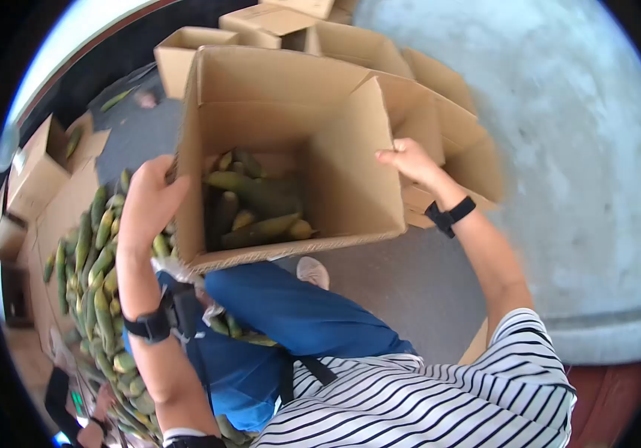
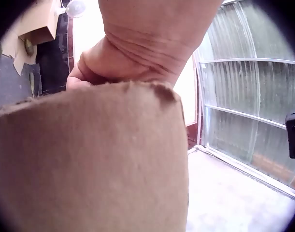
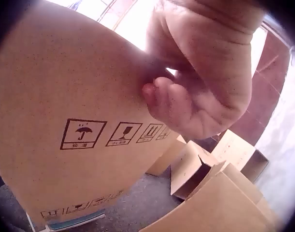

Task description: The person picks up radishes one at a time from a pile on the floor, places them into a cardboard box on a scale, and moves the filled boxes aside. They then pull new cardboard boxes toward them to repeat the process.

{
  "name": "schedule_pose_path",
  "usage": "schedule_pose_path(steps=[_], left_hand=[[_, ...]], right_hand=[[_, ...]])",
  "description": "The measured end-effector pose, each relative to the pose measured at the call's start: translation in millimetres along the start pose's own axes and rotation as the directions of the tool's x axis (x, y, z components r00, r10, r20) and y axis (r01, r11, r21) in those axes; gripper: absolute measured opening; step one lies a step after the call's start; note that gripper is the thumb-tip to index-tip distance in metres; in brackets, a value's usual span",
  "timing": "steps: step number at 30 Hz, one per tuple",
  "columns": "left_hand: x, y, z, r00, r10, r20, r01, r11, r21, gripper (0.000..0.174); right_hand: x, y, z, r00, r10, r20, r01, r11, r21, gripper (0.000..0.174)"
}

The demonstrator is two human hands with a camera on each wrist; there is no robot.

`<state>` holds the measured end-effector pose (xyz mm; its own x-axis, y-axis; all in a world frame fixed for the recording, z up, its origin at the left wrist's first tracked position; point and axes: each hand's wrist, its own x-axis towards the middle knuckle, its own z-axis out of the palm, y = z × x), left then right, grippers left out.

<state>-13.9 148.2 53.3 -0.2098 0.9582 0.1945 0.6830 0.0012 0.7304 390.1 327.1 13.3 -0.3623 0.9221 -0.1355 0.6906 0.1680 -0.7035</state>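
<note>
Apparently a produce-packing area.
Cucumbers [image 1: 102,308] are lying heaped at frame left; open cardboard boxes [image 1: 361,46] are crowding the upper middle.

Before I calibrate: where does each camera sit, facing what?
Head: on the head, facing forward-down into an open brown cardboard box holding green elongated vegetables; arms, striped white shirt, blue trousers show.
Left wrist: on that wrist, facing the box's plain wall; left hand shows.
Right wrist: on that wrist, facing the printed wall; right hand shows.
Head and right wrist share box, right hand.
</note>
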Motion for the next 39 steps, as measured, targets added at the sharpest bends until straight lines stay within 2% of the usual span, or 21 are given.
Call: schedule_pose_path(steps=[1, 3, 6, 8, 10, 13, 15, 17, 21, 22, 24, 25, 27, 29, 31, 32, 33, 34, 36, 38, 39], left_hand=[[-6.8, 20.8, 4.4, 1.000, 0.002, 0.014, -0.002, 1.000, -0.009, 0.016], [-11.9, 40.6, 16.4, 0.997, 0.064, 0.052, -0.065, 0.998, 0.003, 0.014], [-24.8, 85.5, 43.6, 0.981, 0.168, 0.096, -0.171, 0.985, 0.018, 0.016], [-37.9, 113.6, 60.6, 0.945, 0.280, 0.171, -0.290, 0.956, 0.039, 0.019], [-52.8, 139.8, 82.4, 0.907, 0.347, 0.239, -0.353, 0.936, -0.018, 0.017], [-79.9, 169.6, 140.3, 0.827, 0.506, 0.245, -0.467, 0.861, -0.203, 0.017], [-84.1, 184.5, 182.0, 0.799, 0.482, 0.358, -0.415, 0.874, -0.252, 0.016], [-93.5, 192.8, 244.6, 0.718, 0.526, 0.457, -0.465, 0.850, -0.248, 0.018], [-155.6, 223.7, 361.0, 0.579, 0.519, 0.629, -0.363, 0.855, -0.371, 0.019], [-172.4, 222.0, 382.8, 0.510, 0.547, 0.664, -0.364, 0.836, -0.410, 0.020], [-182.6, 229.6, 391.0, 0.359, 0.597, 0.717, -0.339, 0.799, -0.496, 0.024], [-179.8, 239.5, 376.2, 0.288, 0.617, 0.732, -0.311, 0.783, -0.538, 0.027], [-157.5, 244.6, 352.1, 0.239, 0.601, 0.763, -0.340, 0.788, -0.514, 0.031], [-131.5, 238.7, 320.8, 0.396, 0.592, 0.702, -0.390, 0.800, -0.456, 0.030], [-110.7, 229.4, 290.4, 0.526, 0.532, 0.663, -0.363, 0.846, -0.391, 0.027], [-102.4, 221.9, 277.0, 0.565, 0.516, 0.644, -0.333, 0.857, -0.394, 0.025], [-97.4, 212.8, 262.4, 0.605, 0.490, 0.628, -0.297, 0.870, -0.393, 0.023], [-92.9, 206.1, 246.0, 0.620, 0.475, 0.625, -0.295, 0.879, -0.376, 0.023], [-93.5, 188.5, 211.9, 0.726, 0.312, 0.613, -0.048, 0.912, -0.408, 0.021], [-98.6, 160.2, 182.3, 0.798, 0.245, 0.551, -0.034, 0.931, -0.364, 0.021], [-101.1, 147.6, 167.5, 0.849, 0.199, 0.490, -0.025, 0.940, -0.339, 0.020]], right_hand=[[-21.4, 10.9, -7.5, 0.999, -0.038, -0.010, 0.038, 0.999, -0.023, 0.039], [-79.6, 14.2, -26.1, 0.993, 0.080, -0.086, -0.091, 0.987, -0.136, 0.038], [-157.3, 43.7, -43.1, 0.973, 0.029, -0.228, -0.046, 0.996, -0.070, 0.038], [-211.7, 63.3, -56.3, 0.943, 0.071, -0.324, -0.100, 0.992, -0.074, 0.038], [-269.8, 73.9, -71.6, 0.897, 0.146, -0.418, -0.231, 0.960, -0.159, 0.037], [-345.6, 84.0, -91.0, 0.814, 0.288, -0.504, -0.385, 0.918, -0.096, 0.036], [-384.2, 76.8, -98.0, 0.766, 0.349, -0.540, -0.455, 0.887, -0.072, 0.034], [-442.6, 123.5, -101.0, 0.698, 0.396, -0.597, -0.530, 0.846, -0.058, 0.031], [-549.2, 181.9, -103.0, 0.544, 0.577, -0.608, -0.757, 0.651, -0.060, 0.032], [-569.1, 202.4, -98.4, 0.538, 0.584, -0.608, -0.760, 0.648, -0.050, 0.032], [-604.7, 244.7, -81.9, 0.504, 0.579, -0.641, -0.845, 0.484, -0.227, 0.031], [-624.5, 276.8, -80.7, 0.496, 0.593, -0.634, -0.849, 0.484, -0.212, 0.031], [-650.1, 333.6, -79.3, 0.290, 0.586, -0.757, -0.899, -0.105, -0.425, 0.030], [-559.3, 254.4, -121.0, 0.310, 0.424, -0.851, -0.935, 0.300, -0.191, 0.032], [-463.2, 219.0, -149.5, 0.525, 0.143, -0.839, -0.723, 0.595, -0.351, 0.029], [-408.1, 194.8, -157.1, 0.563, 0.265, -0.783, -0.703, 0.652, -0.284, 0.029], [-352.2, 170.2, -151.7, 0.619, 0.216, -0.755, -0.477, 0.867, -0.144, 0.032], [-301.0, 158.3, -147.4, 0.699, 0.028, -0.715, -0.367, 0.872, -0.325, 0.029], [-203.0, 160.7, -140.6, 0.800, 0.030, -0.599, -0.286, 0.897, -0.337, 0.038], [-123.3, 182.1, -124.5, 0.854, 0.024, -0.519, -0.207, 0.932, -0.297, 0.043], [-88.5, 200.1, -114.3, 0.832, -0.010, -0.555, -0.258, 0.879, -0.402, 0.048]])
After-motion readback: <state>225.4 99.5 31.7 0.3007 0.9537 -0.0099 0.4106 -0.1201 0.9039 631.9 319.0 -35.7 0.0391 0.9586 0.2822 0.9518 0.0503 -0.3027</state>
